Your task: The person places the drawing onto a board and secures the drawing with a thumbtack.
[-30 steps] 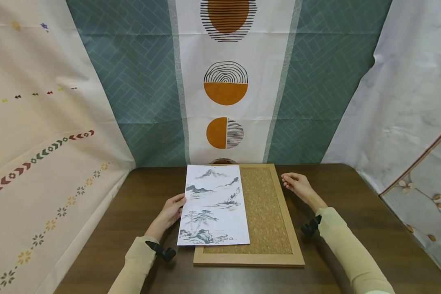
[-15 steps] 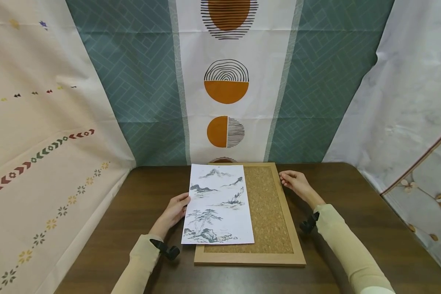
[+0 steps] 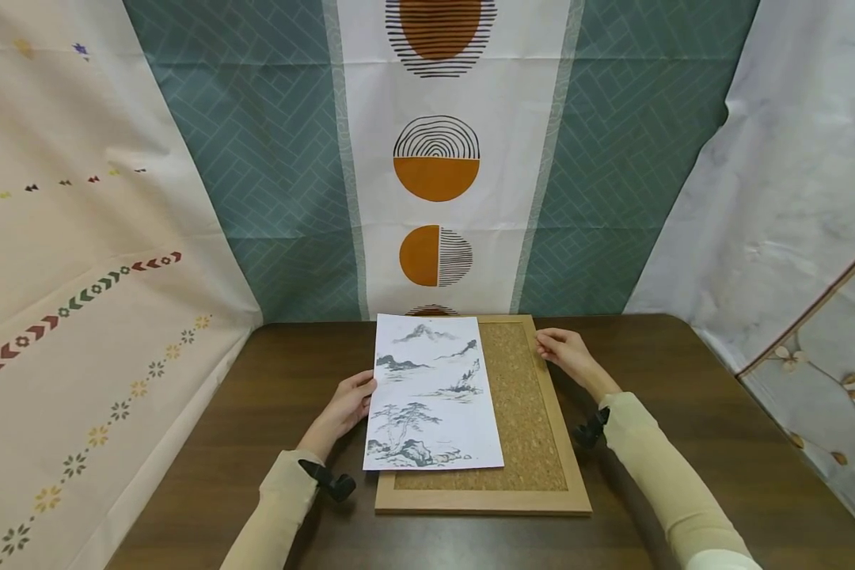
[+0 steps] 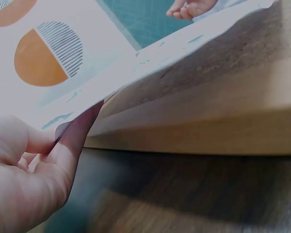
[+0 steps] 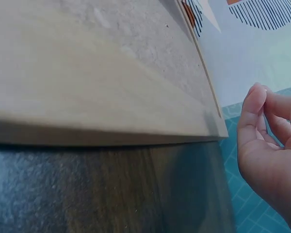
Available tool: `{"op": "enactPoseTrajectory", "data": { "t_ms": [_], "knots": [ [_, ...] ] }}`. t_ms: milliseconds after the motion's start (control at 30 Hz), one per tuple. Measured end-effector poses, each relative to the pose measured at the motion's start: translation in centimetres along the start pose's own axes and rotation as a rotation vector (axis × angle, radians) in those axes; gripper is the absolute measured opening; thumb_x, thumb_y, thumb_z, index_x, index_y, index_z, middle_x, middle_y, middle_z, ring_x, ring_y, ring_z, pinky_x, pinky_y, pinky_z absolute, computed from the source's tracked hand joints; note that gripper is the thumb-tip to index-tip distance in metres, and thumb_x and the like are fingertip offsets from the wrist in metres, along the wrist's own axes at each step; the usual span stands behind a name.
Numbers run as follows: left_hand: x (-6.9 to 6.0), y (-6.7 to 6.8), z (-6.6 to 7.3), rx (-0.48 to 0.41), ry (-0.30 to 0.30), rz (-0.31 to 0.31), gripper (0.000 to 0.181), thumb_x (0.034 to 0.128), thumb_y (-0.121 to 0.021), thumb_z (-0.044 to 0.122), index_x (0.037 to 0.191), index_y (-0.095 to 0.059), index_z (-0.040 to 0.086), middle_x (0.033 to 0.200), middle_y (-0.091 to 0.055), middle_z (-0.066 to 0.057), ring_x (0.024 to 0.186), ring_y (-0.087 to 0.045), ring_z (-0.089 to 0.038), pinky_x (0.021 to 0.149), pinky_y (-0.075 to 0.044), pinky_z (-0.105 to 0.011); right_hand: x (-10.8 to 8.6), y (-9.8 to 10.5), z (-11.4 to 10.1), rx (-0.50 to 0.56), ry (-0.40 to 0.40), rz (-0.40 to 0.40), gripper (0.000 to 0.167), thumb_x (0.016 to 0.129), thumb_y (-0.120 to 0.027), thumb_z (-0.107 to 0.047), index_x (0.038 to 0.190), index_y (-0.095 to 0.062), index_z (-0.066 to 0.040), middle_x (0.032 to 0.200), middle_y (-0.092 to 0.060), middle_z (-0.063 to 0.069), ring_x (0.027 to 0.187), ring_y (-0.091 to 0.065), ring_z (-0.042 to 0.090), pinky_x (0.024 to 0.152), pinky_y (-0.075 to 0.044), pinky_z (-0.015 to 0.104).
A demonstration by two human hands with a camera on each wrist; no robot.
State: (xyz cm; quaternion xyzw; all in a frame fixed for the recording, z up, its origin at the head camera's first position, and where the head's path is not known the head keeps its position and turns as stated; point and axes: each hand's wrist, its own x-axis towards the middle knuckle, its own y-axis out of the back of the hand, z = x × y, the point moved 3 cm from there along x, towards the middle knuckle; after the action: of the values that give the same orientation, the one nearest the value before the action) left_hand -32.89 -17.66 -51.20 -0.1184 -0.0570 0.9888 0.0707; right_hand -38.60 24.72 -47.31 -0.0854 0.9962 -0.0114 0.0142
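A white sheet of paper with a grey ink landscape [image 3: 435, 396] is held over the left part of a wood-framed cork board [image 3: 527, 412]. My left hand [image 3: 347, 405] pinches the sheet's left edge between thumb and fingers. In the left wrist view, the paper [image 4: 131, 68] slants above the frame, with a gap beneath it. My right hand [image 3: 570, 359] is at the board's upper right edge. Its thumb and fingertips [image 5: 255, 99] are pressed together in the right wrist view. No object shows between them; anything tiny there would be hidden.
The board lies flat on a dark brown wooden table [image 3: 207, 475]. A patterned cloth [image 3: 278, 158] hangs behind the table, with pale cloths at both sides. A black strap device [image 3: 328, 480] sits on my left wrist, another [image 3: 591, 428] on the right.
My left hand has carried the paper to the right and slightly away over the cork. My right hand has shifted a little left, to the frame's edge. The board stays put.
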Motion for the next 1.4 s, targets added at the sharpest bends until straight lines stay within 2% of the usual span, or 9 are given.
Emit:
{"op": "enactPoseTrajectory", "data": {
  "t_ms": [200, 333, 433, 567, 833, 1000, 1167, 1267, 1400],
  "knots": [
    [0.3, -0.9, 0.2, -0.022, 0.005, -0.03, 0.048, 0.1029, -0.041, 0.007, 0.148, -0.028, -0.002, 0.078, -0.052, 0.006, 0.056, -0.043, -0.003, 0.055, -0.042, -0.018, 0.4, -0.3, -0.1, -0.052, 0.002, -0.013, 0.044, 0.101, -0.049, -0.013, 0.132, -0.041, 0.017, 0.09, -0.062, 0.002, 0.076, -0.059, 0.004, 0.072, -0.052, 0.018],
    [0.4, -1.7, 0.4, -0.024, 0.0, -0.082, 0.047, 0.1035, -0.038, 0.006, 0.148, -0.027, -0.004, 0.084, -0.06, 0.005, 0.063, -0.056, -0.002, 0.061, -0.049, -0.018, 0.7, -0.7, -0.2, -0.057, 0.007, -0.016, 0.044, 0.101, -0.049, -0.013, 0.131, -0.041, 0.018, 0.088, -0.062, 0.001, 0.075, -0.058, 0.004, 0.07, -0.051, 0.018],
    [0.5, -2.2, 0.5, -0.009, 0.0, -0.112, 0.046, 0.1036, -0.037, 0.006, 0.148, -0.027, -0.004, 0.09, -0.063, 0.002, 0.069, -0.062, -0.004, 0.066, -0.053, -0.021, 1.0, -1.1, -0.2, -0.038, 0.011, -0.014, 0.036, 0.1, -0.05, -0.01, 0.124, -0.047, 0.016, 0.083, -0.062, -0.002, 0.073, -0.058, 0.004, 0.067, -0.05, 0.017],
    [0.6, -2.5, 0.5, 0.014, -0.006, -0.111, 0.045, 0.1033, -0.037, 0.005, 0.147, -0.03, -0.004, 0.097, -0.065, -0.003, 0.074, -0.065, -0.007, 0.069, -0.054, -0.023, 1.2, -1.6, -0.1, -0.024, -0.003, -0.017, 0.032, 0.099, -0.051, -0.007, 0.122, -0.048, 0.015, 0.081, -0.062, -0.003, 0.072, -0.059, 0.005, 0.065, -0.051, 0.016],
    [0.6, -3.3, 0.5, 0.055, -0.046, -0.144, 0.047, 0.1005, -0.04, -0.001, 0.146, -0.029, -0.007, 0.109, -0.063, -0.01, 0.083, -0.065, -0.008, 0.076, -0.054, -0.023, 1.1, -2.1, -0.1, -0.037, -0.016, -0.033, 0.041, 0.1, -0.05, -0.007, 0.13, -0.04, 0.02, 0.089, -0.062, 0.003, 0.073, -0.057, 0.005, 0.065, -0.05, 0.015],
    [0.8, -3.8, 0.6, 0.129, -0.09, -0.107, 0.042, 0.0987, -0.045, -0.001, 0.14, -0.041, -0.006, 0.107, -0.065, -0.009, 0.085, -0.062, -0.007, 0.073, -0.054, -0.022, 1.1, -2.3, 0.0, -0.055, -0.019, -0.042, 0.044, 0.1, -0.05, -0.009, 0.132, -0.039, 0.02, 0.089, -0.061, 0.004, 0.072, -0.056, 0.004, 0.066, -0.049, 0.015],
    [0.9, -4.4, 0.9, 0.286, -0.175, -0.023, 0.035, 0.094, -0.056, -0.001, 0.129, -0.055, -0.007, 0.1, -0.069, -0.013, 0.077, -0.061, -0.007, 0.065, -0.053, -0.02, 1.2, -2.5, 0.0, -0.076, -0.019, -0.046, 0.044, 0.1, -0.051, -0.01, 0.132, -0.041, 0.019, 0.09, -0.061, 0.004, 0.074, -0.057, 0.005, 0.067, -0.05, 0.016],
    [0.7, -4.9, 1.2, 0.363, -0.203, 0.02, 0.032, 0.0906, -0.062, -0.001, 0.123, -0.062, -0.004, 0.101, -0.071, -0.018, 0.08, -0.066, -0.01, 0.068, -0.056, -0.023, 1.2, -2.7, 0.1, -0.083, -0.014, -0.048, 0.044, 0.1, -0.052, -0.01, 0.131, -0.043, 0.019, 0.091, -0.061, 0.004, 0.075, -0.058, 0.005, 0.068, -0.05, 0.017],
    [0.5, -5.3, 1.5, 0.404, -0.215, 0.06, 0.031, 0.0893, -0.065, 0.001, 0.12, -0.065, -0.001, 0.103, -0.071, -0.019, 0.089, -0.07, -0.019, 0.074, -0.058, -0.03, 1.2, -3.2, 0.2, -0.096, -0.013, -0.049, 0.043, 0.099, -0.053, -0.009, 0.131, -0.045, 0.018, 0.096, -0.062, 0.006, 0.076, -0.059, 0.006, 0.069, -0.051, 0.017]
  ]
}}
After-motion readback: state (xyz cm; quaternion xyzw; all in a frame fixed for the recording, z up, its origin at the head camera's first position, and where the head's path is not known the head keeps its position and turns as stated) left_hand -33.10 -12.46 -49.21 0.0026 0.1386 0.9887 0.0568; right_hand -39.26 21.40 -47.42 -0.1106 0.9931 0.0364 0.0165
